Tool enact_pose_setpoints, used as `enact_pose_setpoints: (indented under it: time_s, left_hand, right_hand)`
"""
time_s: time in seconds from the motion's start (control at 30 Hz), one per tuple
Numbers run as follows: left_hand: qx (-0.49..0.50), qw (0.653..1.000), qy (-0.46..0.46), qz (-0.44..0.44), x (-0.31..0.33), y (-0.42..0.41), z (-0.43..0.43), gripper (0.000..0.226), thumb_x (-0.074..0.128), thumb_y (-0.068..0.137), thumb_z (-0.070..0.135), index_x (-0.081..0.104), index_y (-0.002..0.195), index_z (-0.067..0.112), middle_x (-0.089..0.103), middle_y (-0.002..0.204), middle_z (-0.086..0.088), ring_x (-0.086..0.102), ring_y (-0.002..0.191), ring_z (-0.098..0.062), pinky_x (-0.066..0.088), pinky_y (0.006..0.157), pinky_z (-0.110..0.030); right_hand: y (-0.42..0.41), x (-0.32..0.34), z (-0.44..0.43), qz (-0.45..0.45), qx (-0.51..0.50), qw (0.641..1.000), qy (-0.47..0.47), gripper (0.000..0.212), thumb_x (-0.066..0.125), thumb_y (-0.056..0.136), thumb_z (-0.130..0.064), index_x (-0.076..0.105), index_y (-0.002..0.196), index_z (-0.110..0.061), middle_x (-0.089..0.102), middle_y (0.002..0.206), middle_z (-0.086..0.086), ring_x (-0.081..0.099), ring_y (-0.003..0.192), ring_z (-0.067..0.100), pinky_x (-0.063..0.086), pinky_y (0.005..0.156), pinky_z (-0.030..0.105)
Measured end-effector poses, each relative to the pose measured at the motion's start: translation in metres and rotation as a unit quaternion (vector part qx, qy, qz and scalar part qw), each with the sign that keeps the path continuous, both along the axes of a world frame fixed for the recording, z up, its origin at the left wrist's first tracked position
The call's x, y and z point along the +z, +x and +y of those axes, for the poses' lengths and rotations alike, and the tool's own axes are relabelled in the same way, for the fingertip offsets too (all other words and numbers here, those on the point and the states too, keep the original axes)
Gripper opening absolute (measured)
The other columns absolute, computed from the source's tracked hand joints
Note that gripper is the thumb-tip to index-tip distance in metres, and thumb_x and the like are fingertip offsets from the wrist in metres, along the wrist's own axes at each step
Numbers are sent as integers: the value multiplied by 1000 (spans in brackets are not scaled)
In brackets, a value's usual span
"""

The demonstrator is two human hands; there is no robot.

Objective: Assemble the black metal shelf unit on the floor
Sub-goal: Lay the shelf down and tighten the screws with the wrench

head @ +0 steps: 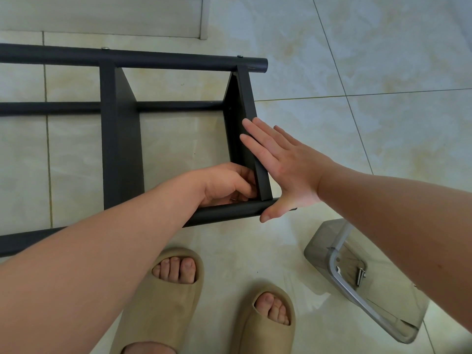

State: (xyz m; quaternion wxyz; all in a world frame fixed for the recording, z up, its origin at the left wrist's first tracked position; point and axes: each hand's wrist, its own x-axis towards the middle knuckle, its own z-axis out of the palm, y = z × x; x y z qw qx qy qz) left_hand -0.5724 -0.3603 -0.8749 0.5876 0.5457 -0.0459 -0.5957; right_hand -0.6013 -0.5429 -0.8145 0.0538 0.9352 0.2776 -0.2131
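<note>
pale tiled floor (383,72). black metal shelf unit (122,139) lies on its side on it, tubes running left to right, in front of the beige slippers (143,310). clear plastic tray (321,241) on the floor at lower right, apart from the frame. right hand (283,164) spread flat, fingers straight, pressed on the outer face of the end panel (246,98). left hand (227,185) curled inside the panel's near corner; contents cannot be told. bolts (360,275) lie in the tray.

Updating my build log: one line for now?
left hand: curled inside end panel corner | right hand: flat against end panel | frame on floor
</note>
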Motion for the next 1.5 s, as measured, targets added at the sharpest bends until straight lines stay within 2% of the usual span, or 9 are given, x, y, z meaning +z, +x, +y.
enact_pose_setpoints:
  time_s: [0.1,0.27,0.4,0.47,0.77,1.17,1.27,1.33,1.5]
  left_hand:
    - [9,999,5,39,-1,0,-1,20,56,90,-2,71,83,10,70,80,-8,64,72,-20,53,71,-30]
    - [-49,998,33,-16,0,-2,1,14,61,92,4,73,85,8,70,83,-12,67,77,-22,54,72,-28]
    - [-41,998,37,-35,-3,-1,1,36,60,90,-1,76,64,18,64,63,-3,59,62,-16,50,65,-27]
    - [-40,998,34,-37,-3,0,1,39,60,89,-3,76,62,19,63,61,-1,59,59,-14,49,64,-26]
    - [-28,999,12,-32,-2,0,1,31,58,88,-9,75,75,13,68,69,-4,64,65,-16,52,76,-32]
    - [-6,1000,4,10,-2,0,0,32,56,89,-7,74,73,13,69,75,-6,64,70,-18,53,71,-29]
    - [-37,999,16,-1,-1,-2,0,16,61,88,3,73,80,8,71,74,-6,68,69,-16,54,63,-24]
    - [-47,998,34,-25,-1,-2,1,8,63,88,5,71,87,5,69,75,-7,66,71,-18,53,69,-26]
    - [-36,998,44,-40,-3,-1,1,26,61,88,-3,73,71,12,57,65,-8,51,63,-19,42,67,-31]
  right_hand:
    - [0,0,0,0,1,1000,3,146,34,55,-105,-17,159,-15,-32,163,2,-26,152,21,2,127,50]
    - [0,0,-1,0,1,1000,2,147,35,55,-104,-17,159,-15,-34,162,2,-26,152,21,4,127,51]
    - [0,-1,-1,-1,1,1000,2,147,35,55,-104,-17,159,-15,-31,164,3,-26,153,21,5,127,51]
    - [0,-1,-1,-1,1,1000,0,147,36,55,-104,-17,159,-15,-30,164,3,-26,153,21,5,127,51]
    - [0,0,0,-1,0,1000,-2,146,35,55,-104,-16,159,-14,-32,163,3,-26,152,22,2,127,49]
    - [0,0,0,-6,1,1000,3,146,35,56,-104,-15,159,-14,-30,164,4,-25,153,22,2,127,49]
    - [0,-1,-1,-7,1,1000,5,146,35,55,-104,-15,159,-14,-29,165,4,-25,153,22,3,127,50]
    - [0,-1,-1,-8,2,1000,6,146,35,55,-104,-15,159,-15,-30,164,2,-25,153,22,3,127,50]
    - [0,-3,-2,-12,6,1000,14,145,34,55,-104,-15,159,-16,-33,161,0,-25,153,22,3,126,49]
